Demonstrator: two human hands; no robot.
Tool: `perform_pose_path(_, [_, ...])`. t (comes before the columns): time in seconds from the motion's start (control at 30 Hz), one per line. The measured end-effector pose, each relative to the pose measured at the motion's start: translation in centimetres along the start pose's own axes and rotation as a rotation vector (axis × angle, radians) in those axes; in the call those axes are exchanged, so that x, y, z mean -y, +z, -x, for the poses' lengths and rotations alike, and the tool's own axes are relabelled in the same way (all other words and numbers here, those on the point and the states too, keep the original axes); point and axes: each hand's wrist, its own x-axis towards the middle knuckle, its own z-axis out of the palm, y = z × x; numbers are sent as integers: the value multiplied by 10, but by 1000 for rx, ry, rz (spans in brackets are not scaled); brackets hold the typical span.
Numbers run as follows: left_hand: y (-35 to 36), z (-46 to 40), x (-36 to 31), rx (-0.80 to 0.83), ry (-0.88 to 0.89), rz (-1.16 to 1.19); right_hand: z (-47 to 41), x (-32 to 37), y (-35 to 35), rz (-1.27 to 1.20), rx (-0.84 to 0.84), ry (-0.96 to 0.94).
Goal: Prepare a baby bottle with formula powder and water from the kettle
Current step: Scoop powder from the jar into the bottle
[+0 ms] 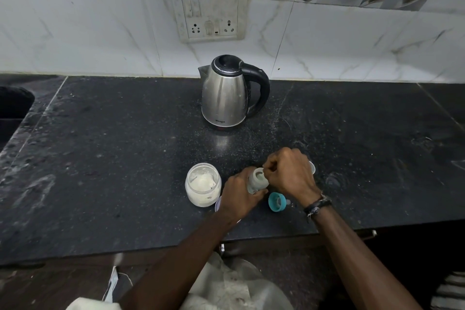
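Showing the powder stage of preparing a feed, this view looks down on a dark stone counter [105, 158] with 2 hands at work near its front edge. Left hand [239, 196] is curled round the body of the uncapped baby bottle [258, 180], holding it tilted with its open mouth toward the right hand [289, 173]. Fingers of the right hand are bunched at the bottle mouth as if pinching something small; whether that is a scoop or a spoon cannot be told, as the knuckles hide it. Just left of the hands stands the open jar of formula powder [203, 185], roughly half full of white powder, with a pale edge, probably its lid, showing beneath the left wrist. Teal collar with its teat [276, 201] lies on its side on the counter just beside the right wrist, so the bottle is unsealed. A pale rim [312, 167], possibly the bottle's cover, peeks out behind the right hand. Steel kettle [226, 93] stands upright, lid down, well apart at the back of the counter below the wall socket plate [210, 15], untouched. Judged from this layout, opening is done and powder is probably being dosed; remaining steps are pouring water, refitting the teat collar and mixing.
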Motion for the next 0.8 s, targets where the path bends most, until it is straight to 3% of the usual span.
perform_pose_path(0.17, [0, 0, 0, 6, -5, -4, -1, 2, 3, -41, 21, -12])
perform_pose_path(0.27, [-1, 0, -1, 4, 5, 6, -1, 3, 4, 57, -11, -26])
perform_pose_path(0.37, [0, 0, -1, 10, -18, -9, -2, 2, 4, -45, 26, -15])
perform_pose_path(0.47, [0, 1, -1, 1, -14, 8, -1, 3, 3, 61, 0, -17])
perform_pose_path(0.6, [-1, 0, -2, 18, -23, -2, -1, 2, 4, -43, 25, -15])
perform_pose_path(0.7, [-1, 1, -2, 4, -25, 12, 0, 1, 6, 70, -32, -26])
perform_pose_path(0.8, [-1, 1, -4, 18, -31, 8, 0, 1, 6, -48, 18, -15])
